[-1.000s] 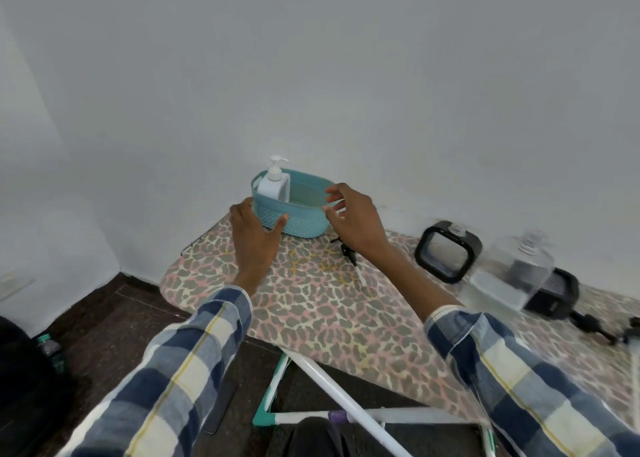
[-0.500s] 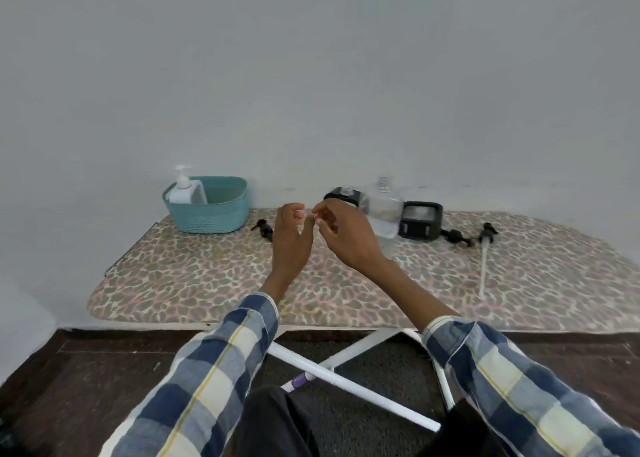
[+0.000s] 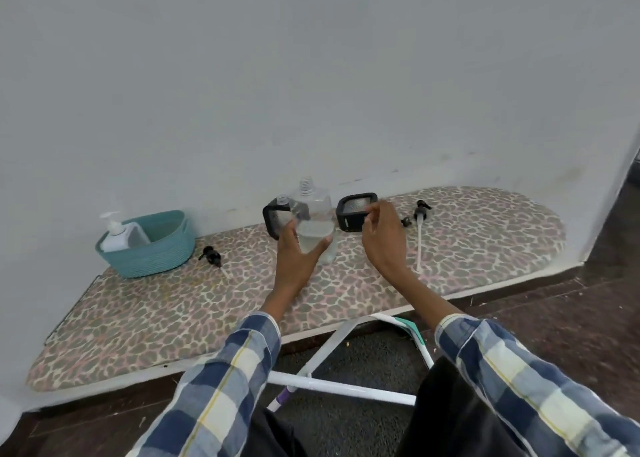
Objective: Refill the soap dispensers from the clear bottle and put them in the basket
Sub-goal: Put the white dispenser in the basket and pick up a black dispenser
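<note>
My left hand (image 3: 298,252) grips the lower part of the clear bottle (image 3: 313,214), which stands uncapped on the ironing board (image 3: 173,311) with liquid in its lower half. Behind the bottle stand two black dispensers, one to its left (image 3: 273,219) and one to its right (image 3: 355,210). My right hand (image 3: 381,238) hovers at the right dispenser with thumb and fingertips pinched together; whether it holds anything is unclear. A white pump dispenser (image 3: 117,235) stands inside the teal basket (image 3: 156,252) at the far left.
A black pump head with a long white tube (image 3: 419,235) lies right of my right hand, and a small black part (image 3: 406,220) sits beside it. Another black pump head (image 3: 211,255) lies near the basket. The wall runs right behind the board; the board's white legs (image 3: 339,387) show below.
Both hands left the basket, met in front of me, then moved apart. My left hand has taken hold of the clear bottle and my right has reached to the right black dispenser.
</note>
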